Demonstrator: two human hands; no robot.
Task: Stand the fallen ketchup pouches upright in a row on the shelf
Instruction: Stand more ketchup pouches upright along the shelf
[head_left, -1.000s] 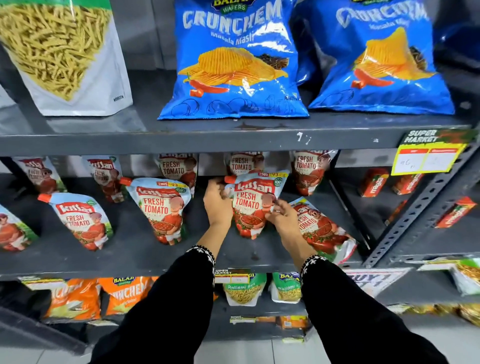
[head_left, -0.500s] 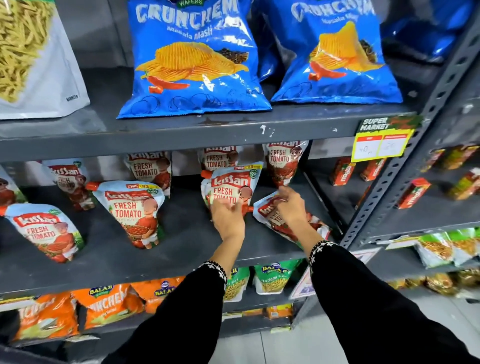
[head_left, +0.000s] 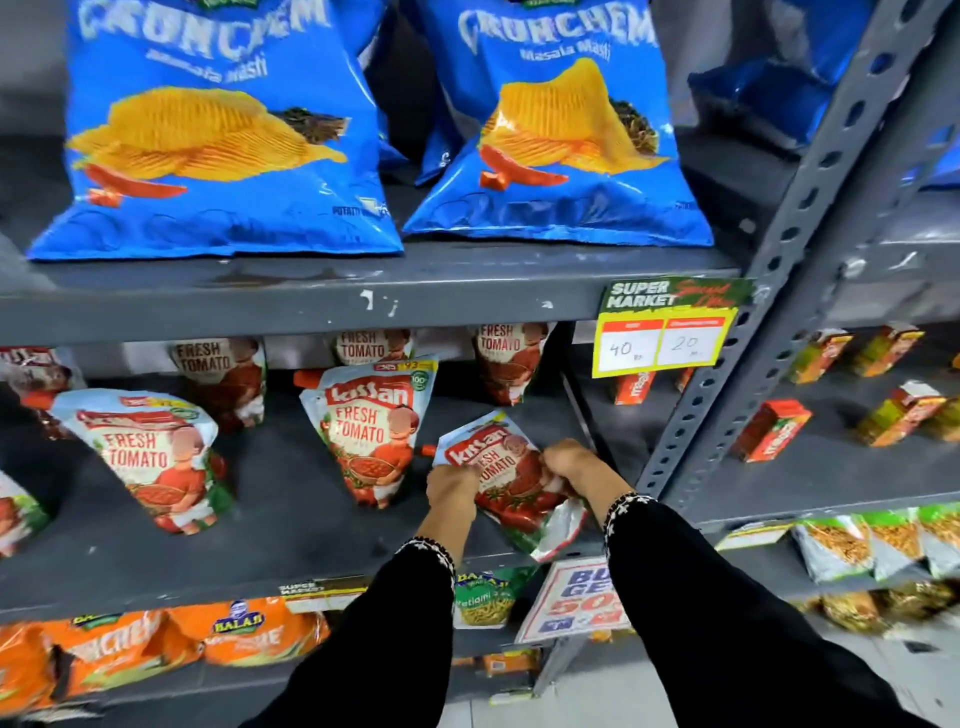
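Two large blue crisp bags (head_left: 218, 135) printed "CRUNCHEM Masala Masti" stood side by side on the upper grey metal shelf. Below them, the middle shelf (head_left: 291, 525) carried white and red ketchup pouches reading "Kissan FRESH TOMATO". One upright pouch (head_left: 150, 457) stood toward the shelf's left end, and another upright pouch (head_left: 369, 426) stood near the middle, with more of the same pouches in a row along the back edge. At the shelf's front right corner lay a fallen pouch (head_left: 511, 483), tilted, its foot hanging over the front edge. The left hand (head_left: 451, 486) was closed on that pouch's left side and the right hand (head_left: 574, 465) was closed on its right side; both arms wore black sleeves with white-trimmed cuffs. A yellow and green price tag (head_left: 670, 327) on the upper shelf's front edge read "SUPER MARKET", with "40" and "20" handwritten. Orange "BALAJI" snack bags (head_left: 239, 631) sat on the bottom shelf. Small red cartons (head_left: 769, 428) stood on the neighbouring shelving to the right; their print was too blurred to read.
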